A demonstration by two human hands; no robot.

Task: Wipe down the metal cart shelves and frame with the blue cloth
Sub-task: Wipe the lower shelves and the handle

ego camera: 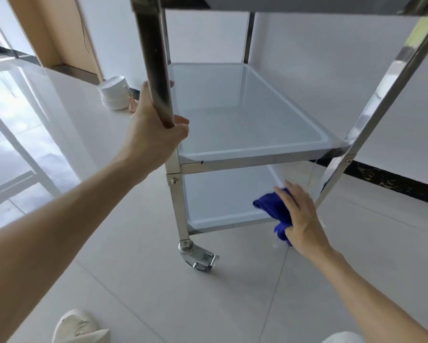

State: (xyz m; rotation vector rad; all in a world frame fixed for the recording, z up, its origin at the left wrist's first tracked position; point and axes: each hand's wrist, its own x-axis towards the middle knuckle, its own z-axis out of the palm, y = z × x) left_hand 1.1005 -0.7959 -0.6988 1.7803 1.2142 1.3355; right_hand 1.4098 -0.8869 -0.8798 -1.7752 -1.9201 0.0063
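A stainless-steel cart stands in front of me, with a middle shelf (245, 112) and a bottom shelf (220, 196) in view. My left hand (153, 125) grips the cart's near left post (156, 60) just above the middle shelf. My right hand (302, 216) holds the blue cloth (272, 206) bunched at the bottom shelf's near right corner, beside the right post (381, 100). Part of the cloth hangs below my palm. The top shelf is mostly cut off at the frame's upper edge.
A locking caster wheel (198, 256) sits under the near left post on the pale tiled floor. A stack of white bowls (114, 92) stands on the floor by the white wall. A metal table frame (17, 154) is at left. My shoe (77, 325) is at the bottom.
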